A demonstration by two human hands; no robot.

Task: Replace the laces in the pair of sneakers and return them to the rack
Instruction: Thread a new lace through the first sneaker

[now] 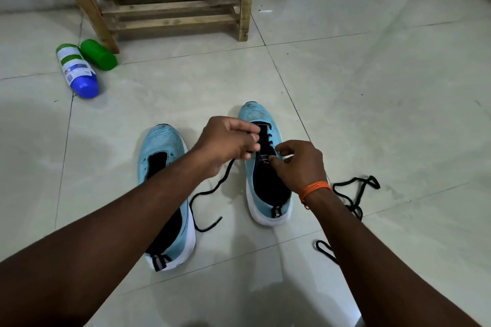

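Left hand (228, 142): pinches the black lace (212, 190) above the half-laced sneaker (255, 114).
Right hand (301, 164): fingers curled at its eyelets; grip unclear.
Unlaced sneaker (162, 141): beside it on the floor (372, 87).

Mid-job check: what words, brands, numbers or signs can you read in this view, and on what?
Lying white-labelled plastic bottle with blue cap: printed label, too small and blurred to read.
White mark on the dark tongue of the half-laced light blue sneaker: blurred, unreadable.
Green plastic bottle and unlaced light blue sneaker: no text shows.
Nothing here is legible.
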